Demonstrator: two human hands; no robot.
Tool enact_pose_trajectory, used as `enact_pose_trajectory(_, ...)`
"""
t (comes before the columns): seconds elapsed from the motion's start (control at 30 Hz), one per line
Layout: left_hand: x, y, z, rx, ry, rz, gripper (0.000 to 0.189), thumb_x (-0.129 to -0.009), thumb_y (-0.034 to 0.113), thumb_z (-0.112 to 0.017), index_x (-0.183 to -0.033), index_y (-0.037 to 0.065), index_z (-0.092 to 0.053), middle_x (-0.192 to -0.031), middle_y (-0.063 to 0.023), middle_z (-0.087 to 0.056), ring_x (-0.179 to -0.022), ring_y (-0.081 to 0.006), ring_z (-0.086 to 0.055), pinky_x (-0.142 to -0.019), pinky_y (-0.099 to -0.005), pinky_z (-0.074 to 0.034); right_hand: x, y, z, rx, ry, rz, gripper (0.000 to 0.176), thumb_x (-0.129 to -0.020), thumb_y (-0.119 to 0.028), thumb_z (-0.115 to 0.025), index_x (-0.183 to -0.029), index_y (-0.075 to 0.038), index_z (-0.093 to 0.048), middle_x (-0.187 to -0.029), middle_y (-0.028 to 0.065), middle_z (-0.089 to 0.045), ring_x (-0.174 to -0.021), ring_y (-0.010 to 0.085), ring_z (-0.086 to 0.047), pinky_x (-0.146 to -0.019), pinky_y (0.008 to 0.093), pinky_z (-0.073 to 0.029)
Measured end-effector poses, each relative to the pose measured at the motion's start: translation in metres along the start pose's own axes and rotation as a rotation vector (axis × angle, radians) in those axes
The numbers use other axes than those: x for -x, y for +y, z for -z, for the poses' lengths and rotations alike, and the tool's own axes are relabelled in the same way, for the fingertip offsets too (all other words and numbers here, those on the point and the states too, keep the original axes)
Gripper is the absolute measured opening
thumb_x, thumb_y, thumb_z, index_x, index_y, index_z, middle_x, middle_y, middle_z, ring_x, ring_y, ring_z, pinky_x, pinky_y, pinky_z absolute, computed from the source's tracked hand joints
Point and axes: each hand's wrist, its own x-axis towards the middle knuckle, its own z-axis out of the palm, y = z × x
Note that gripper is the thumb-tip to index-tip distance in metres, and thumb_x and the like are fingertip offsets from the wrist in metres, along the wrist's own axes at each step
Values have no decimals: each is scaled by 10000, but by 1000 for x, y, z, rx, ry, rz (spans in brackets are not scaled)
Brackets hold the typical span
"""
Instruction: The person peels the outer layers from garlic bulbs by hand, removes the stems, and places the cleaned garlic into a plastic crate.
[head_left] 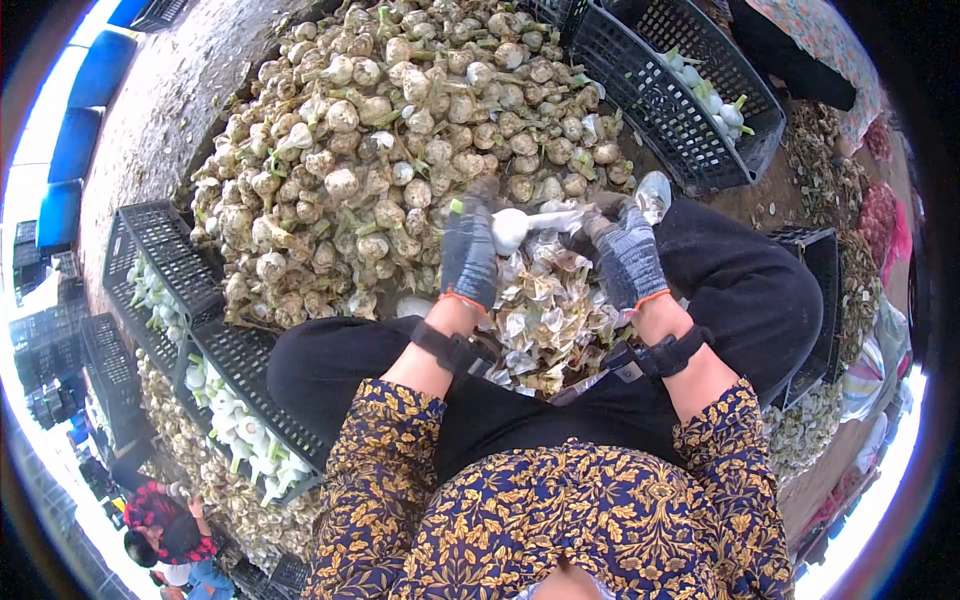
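Observation:
My left hand (469,255), in a grey knit glove with an orange cuff, is closed round a white garlic bulb (510,230), which shows at its right side. A pale strip of skin or stalk (555,221) stretches from the bulb to my right hand (627,250), gloved alike, whose fingers are pinched on it. Below and between the hands lies a heap of loose papery peelings (545,310). A large pile of unpeeled, dirt-brown garlic bulbs (400,150) rises just beyond my hands.
Black crates (675,110) with white garlic stand at the upper right and at the left (255,375). My dark-trousered legs (745,270) flank the peelings. A co-worker (175,530) sits at the lower left; another person's sleeve (825,45) shows at the upper right.

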Motion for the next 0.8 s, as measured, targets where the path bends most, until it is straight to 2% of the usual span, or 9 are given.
enact_pose_trajectory(0.13,-11,5,10,599,-30,351,245,-863,328,-457,-923,115,-560,-801,-55,-621,-693,-197,-606,-625,-329,-519,5,-17,2,-67,54,1,158,-783,-44,-546,-933,-16,-505,-831,66,-553,-719,132,-537,-663,255,-449)
enact_pose_trajectory(0.2,-10,9,11,745,57,376,291,-861,368,-457,-956,110,-552,-787,-60,-620,-663,-182,-602,-603,-299,-515,-8,9,28,889,-209,695,279,-768,-151,-567,-1000,-12,-497,-905,165,-575,-803,291,-574,-739,352,-452)
enact_pose_trajectory(0.27,-9,13,13,733,136,411,345,-864,398,-438,-1004,100,-540,-770,-51,-619,-648,-168,-596,-584,-284,-508,20,-8,18,1195,-339,157,385,-770,-305,-553,-1039,-33,-511,-976,228,-554,-922,340,-542,-791,392,-428)
enact_pose_trajectory(0.33,-13,4,16,488,70,203,335,-880,345,-398,-1040,74,-510,-846,-58,-610,-679,-158,-602,-588,-262,-504,23,15,20,1423,-355,223,459,-770,-392,-520,-1097,-71,-501,-1045,262,-517,-982,347,-520,-820,397,-418)
enact_pose_trajectory(0.4,-21,-17,16,125,172,180,406,-898,368,-359,-985,8,-527,-878,-102,-601,-682,-175,-590,-538,-296,-474,19,10,9,918,-400,146,514,-810,-466,-457,-1141,-74,-478,-1187,223,-440,-1004,378,-498,-835,420,-427)
enact_pose_trajectory(0.47,-9,-38,13,-364,81,-311,410,-894,369,-377,-956,-8,-528,-873,-147,-598,-729,-207,-584,-587,-323,-458,15,19,-7,-134,-401,-460,508,-831,-511,-393,-1127,-109,-488,-1114,173,-514,-954,340,-541,-754,468,-467)
enact_pose_trajectory(0.53,11,-17,5,-396,-53,-154,365,-902,314,-388,-1097,28,-502,-963,-89,-583,-846,-164,-550,-718,-264,-447,12,5,-30,-543,-304,-821,529,-835,-543,-352,-1102,-112,-505,-982,133,-576,-859,303,-581,-690,486,-489)
enact_pose_trajectory(0.7,11,-7,-4,-385,-110,-321,404,-893,257,-409,-1232,39,-391,-1149,-104,-491,-1027,-173,-473,-889,-267,-363,-56,17,-38,-731,-339,-763,454,-832,-485,-409,-936,-58,-525,-826,143,-603,-679,231,-606,-523,352,-517)
enact_pose_trajectory(0.8,5,-9,8,-409,-88,-308,382,-891,189,-362,-1234,21,-379,-1191,-108,-457,-1080,-187,-433,-929,-280,-326,-126,-61,-10,-923,-461,-357,443,-862,-370,-436,-1080,15,-459,-981,198,-564,-864,300,-580,-752,427,-502)
